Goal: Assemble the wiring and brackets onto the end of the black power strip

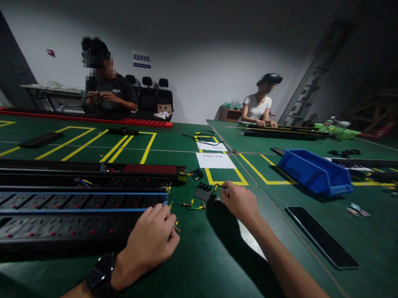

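My left hand point(154, 230), with a dark watch on its wrist, is closed over the right end of the nearest black power strip point(53, 229). A short wire end point(177, 228) sticks out beside its fingers. My right hand point(241, 201) reaches forward with its fingertips pinched on a small yellow wire piece point(217, 185), partly hidden by the fingers. Close to it lie a small black bracket plate point(202, 192) and a few short yellow-green wires point(195, 206). Behind the nearest strip, a blue-edged power strip point(89, 201) lies parallel, with red dots along its sockets.
A blue bin point(315, 173) and a dark phone point(321, 237) lie to the right. White paper labels point(216, 161) and yellow tape lines mark the green table point(190, 266). Two co-workers, one left point(112, 90) and one right point(258, 105), sit across it.
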Demonstrator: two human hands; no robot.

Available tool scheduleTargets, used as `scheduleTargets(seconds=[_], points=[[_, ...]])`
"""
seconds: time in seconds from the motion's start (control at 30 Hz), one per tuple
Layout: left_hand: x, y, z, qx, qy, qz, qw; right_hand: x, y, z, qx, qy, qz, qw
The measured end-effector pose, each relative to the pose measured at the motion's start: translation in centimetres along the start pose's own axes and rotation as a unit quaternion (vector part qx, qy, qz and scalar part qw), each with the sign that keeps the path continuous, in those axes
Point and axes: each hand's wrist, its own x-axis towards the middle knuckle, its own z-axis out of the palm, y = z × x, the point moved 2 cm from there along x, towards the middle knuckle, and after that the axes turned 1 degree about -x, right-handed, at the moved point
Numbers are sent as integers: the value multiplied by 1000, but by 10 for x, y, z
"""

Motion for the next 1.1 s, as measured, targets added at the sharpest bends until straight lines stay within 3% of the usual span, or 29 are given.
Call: scheduleTargets(seconds=[0.33, 0.47, 0.7, 0.97, 1.1], points=[[-1, 0, -2, -10, -3, 2, 1000, -5, -11, 22, 85, 45, -101, 990], [0, 1, -2, -13, -5, 1, 1000, -1, 3, 15, 85, 83, -58, 991], [0, 2, -3, -9, -9, 9, 1000, 19, 47, 14, 30, 39, 46, 998], [0, 1, -4, -3, -5, 9, 1000, 22, 40, 25, 28, 37, -67, 997], [0, 2, -6, -5, -14, 10, 1000, 22, 40, 25, -9, 55, -59, 997]])
